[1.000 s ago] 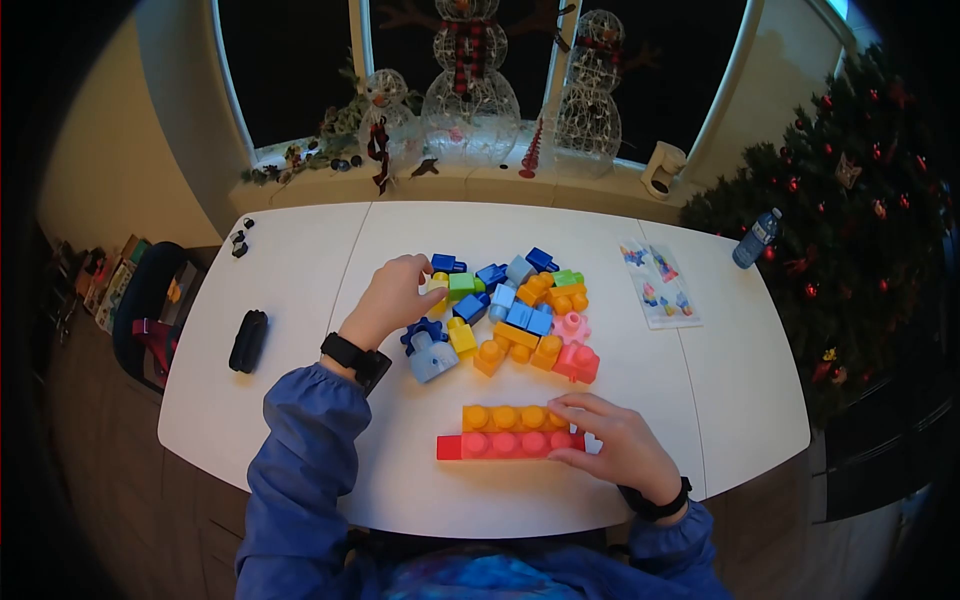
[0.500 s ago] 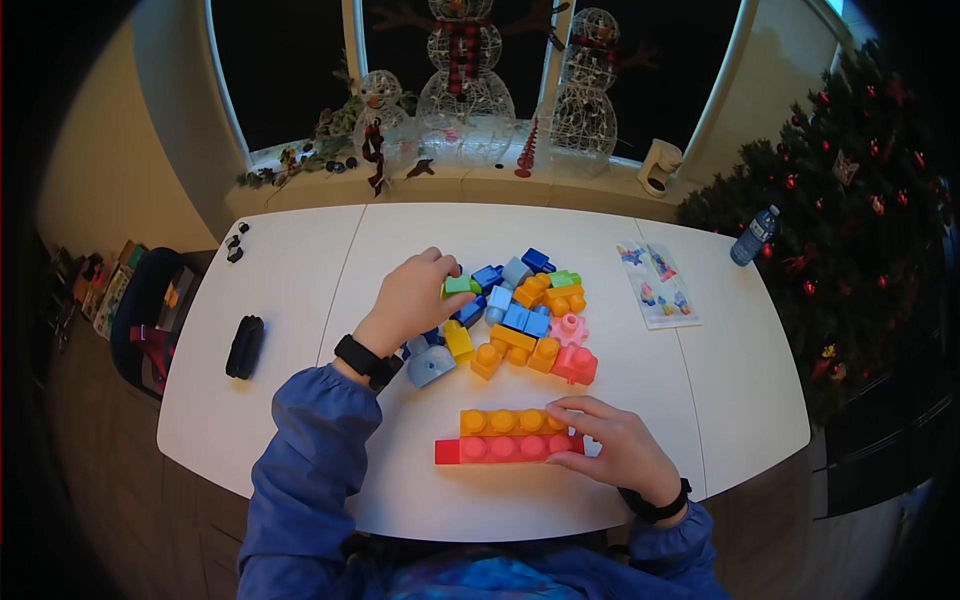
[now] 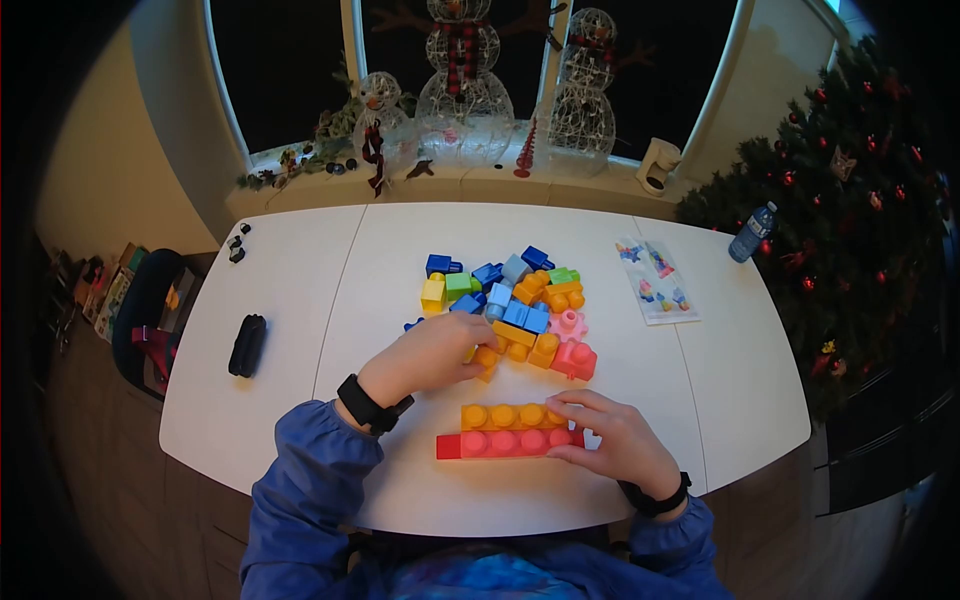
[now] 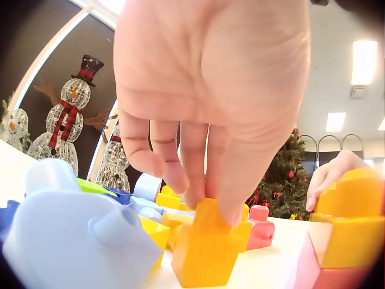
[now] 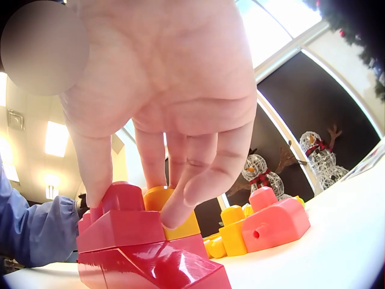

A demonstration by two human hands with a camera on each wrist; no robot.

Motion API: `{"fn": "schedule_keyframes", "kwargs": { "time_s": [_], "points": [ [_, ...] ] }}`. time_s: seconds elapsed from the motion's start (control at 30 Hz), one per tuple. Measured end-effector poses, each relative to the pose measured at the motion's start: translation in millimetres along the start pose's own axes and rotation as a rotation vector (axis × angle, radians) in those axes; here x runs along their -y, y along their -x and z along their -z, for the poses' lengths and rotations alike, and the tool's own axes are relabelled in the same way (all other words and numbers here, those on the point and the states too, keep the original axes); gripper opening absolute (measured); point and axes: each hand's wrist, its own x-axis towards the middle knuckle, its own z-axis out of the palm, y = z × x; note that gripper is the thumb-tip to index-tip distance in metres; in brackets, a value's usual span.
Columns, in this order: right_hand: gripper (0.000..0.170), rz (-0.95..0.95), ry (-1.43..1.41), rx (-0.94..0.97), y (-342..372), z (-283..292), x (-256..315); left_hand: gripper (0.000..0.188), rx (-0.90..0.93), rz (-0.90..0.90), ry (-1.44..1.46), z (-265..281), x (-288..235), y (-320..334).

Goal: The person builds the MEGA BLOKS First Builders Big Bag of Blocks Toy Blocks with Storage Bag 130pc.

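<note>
At the front of a pile of toy building blocks, my left hand (image 3: pixel 428 354) pinches an orange block (image 4: pixel 206 256) by its top stud between thumb and fingertips. The block stands upright on the table in the left wrist view. My right hand (image 3: pixel 628 448) grips the right end of a built block assembly (image 3: pixel 500 444), its thumb on the pink row and fingers by the orange row. Those rows sit side by side on a longer red base (image 3: pixel 448 447). A light blue rounded block (image 4: pixel 78 235) stands beside the left hand, hidden behind it in the head view.
Loose blue, green, yellow and orange blocks lie behind the left hand, with a pink gear-shaped block (image 3: pixel 568 325) and a pink block (image 3: pixel 574 360) to the right. A picture sheet (image 3: pixel 657 283), a water bottle (image 3: pixel 752 234) and a dark case (image 3: pixel 247 346) are on the white table (image 3: pixel 270 410).
My left hand has moved from the yellow and green blocks at the pile's back left toward me and right, onto the orange block. The right hand has kept its hold on the assembly.
</note>
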Motion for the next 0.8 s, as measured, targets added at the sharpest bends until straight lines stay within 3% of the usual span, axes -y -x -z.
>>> {"fn": "schedule_keyframes", "kwargs": {
  "time_s": [0.13, 0.33, 0.47, 0.67, 0.8],
  "points": [
    [0.053, 0.007, -0.004, -0.004, 0.4, -1.3, -2.5, 0.028, -0.178, -0.027, 0.071, 20.9, -22.6, 19.3],
    [0.053, -0.003, 0.002, -0.004, 0.2, -0.6, -0.4, 0.030, -0.179, 0.095, 0.237, 21.5, -55.5, 63.7],
    [0.053, 0.009, 0.008, -0.010, 0.6, -2.3, -3.2, 0.032, -0.336, 0.075, 0.227, 16.6, -61.3, 71.7],
    [0.053, -0.006, 0.002, 0.000, 0.5, -2.2, -1.9, 0.034, -0.199, 0.036, 0.210, 14.6, -66.3, 76.0],
    [0.053, 0.065, 0.050, -0.033, 0.6, -4.2, -6.2, 0.035, -0.218, 0.027, 0.210, 5.4, -67.7, 75.3]
  ]
}}
